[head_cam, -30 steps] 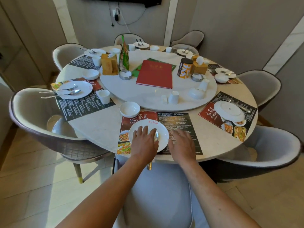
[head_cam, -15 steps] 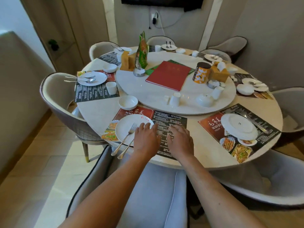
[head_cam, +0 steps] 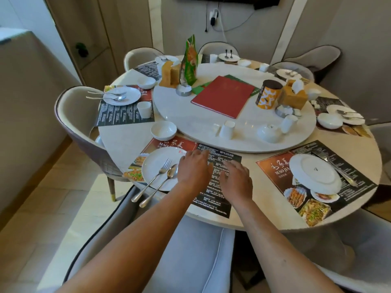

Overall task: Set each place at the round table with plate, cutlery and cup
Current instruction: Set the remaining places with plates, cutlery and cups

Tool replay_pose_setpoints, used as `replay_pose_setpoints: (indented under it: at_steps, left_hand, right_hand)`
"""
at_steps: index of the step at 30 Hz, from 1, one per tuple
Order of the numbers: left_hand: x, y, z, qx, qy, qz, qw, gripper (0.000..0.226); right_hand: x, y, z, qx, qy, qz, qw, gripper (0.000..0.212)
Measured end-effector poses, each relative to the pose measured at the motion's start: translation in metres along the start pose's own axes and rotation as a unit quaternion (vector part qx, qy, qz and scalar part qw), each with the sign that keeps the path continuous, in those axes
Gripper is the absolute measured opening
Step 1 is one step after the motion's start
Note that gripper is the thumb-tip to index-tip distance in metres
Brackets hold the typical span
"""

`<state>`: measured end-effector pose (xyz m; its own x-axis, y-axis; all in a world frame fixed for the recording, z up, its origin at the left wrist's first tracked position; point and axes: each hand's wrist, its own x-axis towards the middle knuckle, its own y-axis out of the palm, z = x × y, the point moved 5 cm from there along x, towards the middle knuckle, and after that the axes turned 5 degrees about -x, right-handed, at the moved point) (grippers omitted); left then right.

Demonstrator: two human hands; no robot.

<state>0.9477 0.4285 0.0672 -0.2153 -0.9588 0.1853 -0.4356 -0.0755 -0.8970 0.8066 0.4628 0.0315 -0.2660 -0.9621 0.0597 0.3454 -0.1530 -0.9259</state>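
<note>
Head: plate (head_cam: 160, 166) just left of left hand (head_cam: 193, 171) fingers.

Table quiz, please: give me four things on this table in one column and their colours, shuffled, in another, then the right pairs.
Things:
1. menu folder
2. canister
3. tissue box
4. small bowl

Colours:
A. white
B. red
C. tan brown
D. orange and white with a dark lid

Pairs: 1-B, 2-D, 3-C, 4-A

Two bare forearms, no sleeves visible; left hand (head_cam: 193, 170) and right hand (head_cam: 237, 180) bare, ungloved.
</note>
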Motion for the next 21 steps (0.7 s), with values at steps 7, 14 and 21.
replay_pose_setpoints:
  at_steps: [7,14,21]
  left_hand:
    - [0.081,0.041,-0.007,0.010,-0.063,-0.012,0.998,0.033]
    - [0.168,0.088,-0.008,0.051,-0.114,0.004,0.992,0.036]
    - [0.218,0.121,0.001,0.065,-0.137,0.006,0.988,0.030]
  right_hand:
    - [0.100,0.019,-0.026,0.009,-0.036,0.016,0.999,0.044]
    - [0.174,0.050,-0.049,-0.068,-0.113,0.057,0.990,0.040]
    - [0.188,0.067,-0.061,-0.055,-0.138,0.023,0.989,0.036]
